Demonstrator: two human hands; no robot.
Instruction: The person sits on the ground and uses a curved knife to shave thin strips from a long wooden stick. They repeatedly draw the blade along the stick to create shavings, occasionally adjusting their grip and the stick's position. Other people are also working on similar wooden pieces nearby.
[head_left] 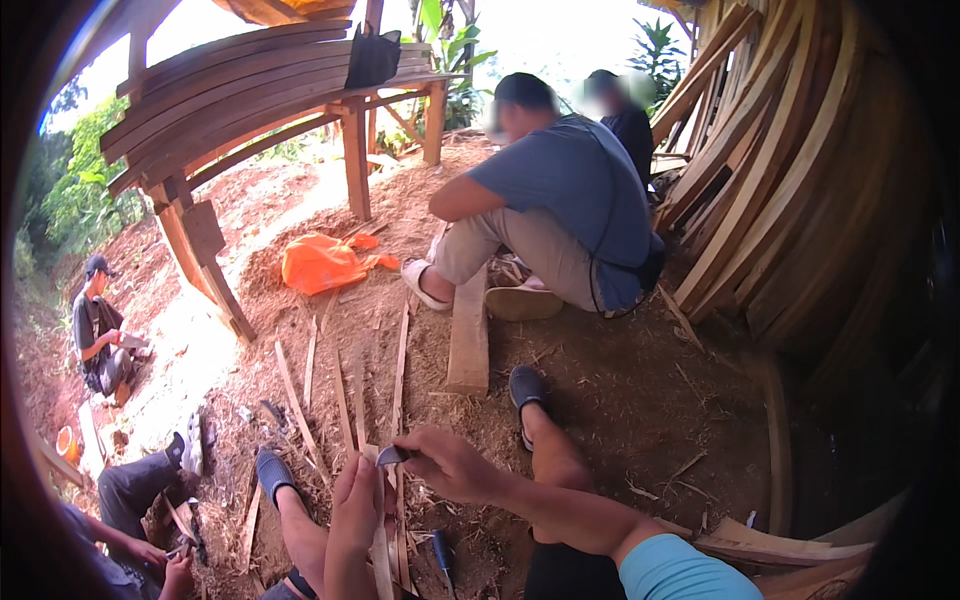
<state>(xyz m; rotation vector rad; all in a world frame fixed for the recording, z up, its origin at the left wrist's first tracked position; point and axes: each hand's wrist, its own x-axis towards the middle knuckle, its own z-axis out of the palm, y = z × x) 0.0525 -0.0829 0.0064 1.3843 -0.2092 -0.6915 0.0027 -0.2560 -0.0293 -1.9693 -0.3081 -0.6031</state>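
Note:
My left hand [356,500] is closed around a thin, pale wooden strip [381,560], which runs lengthwise between my legs. A small knife [390,456] is in my right hand [450,466], its fingers wrapped round the dark handle. The short blade lies against or just beside the strip, close to my left fingertips; whether it touches cannot be made out. On the ground below my right forearm lies a blue-handled tool [442,550]. Several long wooden strips [400,370] are spread over the soil in front of my feet.
A person in a blue shirt [580,170] sits ahead beside a thick wooden beam [468,340]. Other people are at far left, lower left and behind. An orange bag [325,264] lies near a timber rack [250,90]. Tall planks [780,170] lean at the right.

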